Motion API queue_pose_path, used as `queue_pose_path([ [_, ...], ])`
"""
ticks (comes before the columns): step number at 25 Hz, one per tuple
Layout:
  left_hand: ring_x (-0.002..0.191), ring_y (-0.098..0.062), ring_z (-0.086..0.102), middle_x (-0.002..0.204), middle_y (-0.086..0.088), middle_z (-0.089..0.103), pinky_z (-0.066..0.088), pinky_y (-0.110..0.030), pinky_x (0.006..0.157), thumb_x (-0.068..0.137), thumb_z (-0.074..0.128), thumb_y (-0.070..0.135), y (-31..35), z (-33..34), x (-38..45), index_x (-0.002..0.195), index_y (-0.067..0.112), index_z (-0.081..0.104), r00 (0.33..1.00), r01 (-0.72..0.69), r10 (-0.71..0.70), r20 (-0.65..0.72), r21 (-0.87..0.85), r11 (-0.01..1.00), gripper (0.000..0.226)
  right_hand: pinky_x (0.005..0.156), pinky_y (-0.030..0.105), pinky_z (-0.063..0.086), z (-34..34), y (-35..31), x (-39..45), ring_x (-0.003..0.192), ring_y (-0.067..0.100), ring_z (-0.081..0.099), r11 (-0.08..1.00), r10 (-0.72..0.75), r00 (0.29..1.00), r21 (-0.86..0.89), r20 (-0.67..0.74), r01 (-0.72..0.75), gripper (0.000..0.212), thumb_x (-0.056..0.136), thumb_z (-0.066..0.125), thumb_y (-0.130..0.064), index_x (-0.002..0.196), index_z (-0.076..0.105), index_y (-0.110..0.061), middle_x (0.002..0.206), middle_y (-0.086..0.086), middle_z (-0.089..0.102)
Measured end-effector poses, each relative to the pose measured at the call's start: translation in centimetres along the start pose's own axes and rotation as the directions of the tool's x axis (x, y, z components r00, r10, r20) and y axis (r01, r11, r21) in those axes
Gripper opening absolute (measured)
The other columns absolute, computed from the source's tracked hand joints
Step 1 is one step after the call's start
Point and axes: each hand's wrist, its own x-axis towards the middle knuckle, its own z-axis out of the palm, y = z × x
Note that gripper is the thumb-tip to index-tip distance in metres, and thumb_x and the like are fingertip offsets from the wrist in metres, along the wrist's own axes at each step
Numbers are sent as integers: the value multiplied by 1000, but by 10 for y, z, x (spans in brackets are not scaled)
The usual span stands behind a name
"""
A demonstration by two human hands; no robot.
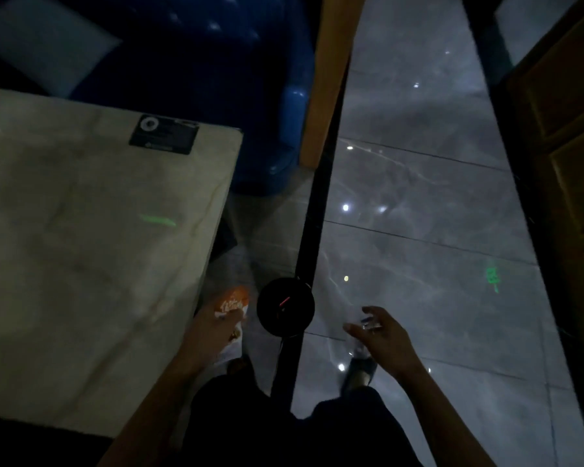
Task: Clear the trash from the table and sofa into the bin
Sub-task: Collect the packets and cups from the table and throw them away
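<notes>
The scene is dim and blurred. My left hand (216, 328) grips an orange and white snack packet (232, 306), held low beside the edge of a pale mattress. My right hand (380, 332) is closed around a clear plastic bottle (357, 335) that hangs downward over the floor. Both hands are in front of my dark-clothed legs, above my sandalled feet. No bin is in sight.
A pale mattress or cushion (91, 244) with a black label fills the left. A blue sofa (216, 79) stands behind it. A wooden post (331, 79), a black strip with a round black object (285, 306), glossy grey floor tiles (418, 230) and a wooden cabinet (570, 146) lie ahead and right.
</notes>
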Motion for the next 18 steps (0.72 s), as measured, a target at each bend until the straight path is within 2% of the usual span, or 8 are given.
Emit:
queue_pose_path([
  [2, 63, -16, 62, 68, -6, 65, 51, -41, 76, 89, 68, 18, -4, 30, -4, 76, 24, 62, 1000, 25, -25, -5, 9, 1000, 15, 86, 33, 54, -13, 6, 22, 94, 15, 66, 996, -2, 995, -94, 99, 11, 65, 71, 83, -46, 126, 57, -23, 108, 1, 66],
  [4, 57, -17, 64, 63, -6, 68, 52, -37, 66, 86, 71, 29, -9, 54, -8, 69, 14, 64, 997, 67, -66, -35, 39, 997, 24, 87, 33, 54, -22, 8, 42, 95, 16, 66, 991, -1, 989, -135, 146, 21, 67, 71, 83, -47, 127, 58, -22, 108, 1, 65],
  [6, 65, -18, 71, 74, -6, 73, 59, -37, 65, 85, 68, 40, -18, 72, -4, 84, 12, 69, 993, 113, -111, -44, 65, 991, 27, 80, 29, 53, -29, 9, 64, 93, 15, 66, 987, -1, 987, -161, 159, 27, 68, 70, 83, -49, 127, 58, -21, 107, 1, 66],
  [9, 73, -21, 72, 83, -5, 73, 61, -41, 69, 86, 65, 37, -26, 87, 13, 100, 12, 67, 979, 191, -185, -86, 75, 979, 29, 64, 18, 47, -27, 9, 101, 85, 6, 66, 991, 4, 991, -131, 133, 14, 70, 64, 80, -59, 122, 60, -25, 106, 1, 68],
  [11, 74, -21, 69, 85, -7, 71, 59, -39, 72, 88, 66, 28, -38, 98, 44, 100, 8, 66, 966, 238, -231, -114, 45, 970, 23, 63, 15, 44, -9, 20, 139, 83, 2, 63, 991, 4, 993, -132, 114, 11, 73, 62, 76, -63, 122, 60, -25, 105, -2, 69],
  [14, 82, -26, 67, 92, -11, 69, 56, -42, 83, 89, 67, 22, -66, 117, 110, 94, 11, 63, 946, 292, -290, -145, -4, 956, 13, 68, 19, 43, 35, 51, 199, 85, -1, 59, 988, 20, 983, -156, 181, 9, 69, 71, 71, -63, 127, 55, -26, 108, -8, 64],
  [16, 82, -26, 70, 91, -9, 71, 57, -41, 79, 88, 68, 23, -86, 127, 150, 96, 11, 64, 942, 299, -301, -149, -34, 954, 15, 68, 20, 43, 61, 70, 229, 88, -3, 57, 991, 12, 982, -134, 189, 14, 71, 67, 66, -70, 125, 53, -30, 104, -16, 61],
  [18, 71, -17, 71, 83, -3, 72, 57, -32, 66, 87, 70, 24, -118, 142, 193, 92, 16, 64, 941, 300, -301, -156, -36, 953, 11, 64, 18, 43, 93, 100, 263, 89, -2, 60, 995, 31, 988, -94, 154, -16, 72, 61, 64, -74, 120, 52, -36, 101, -22, 60],
])
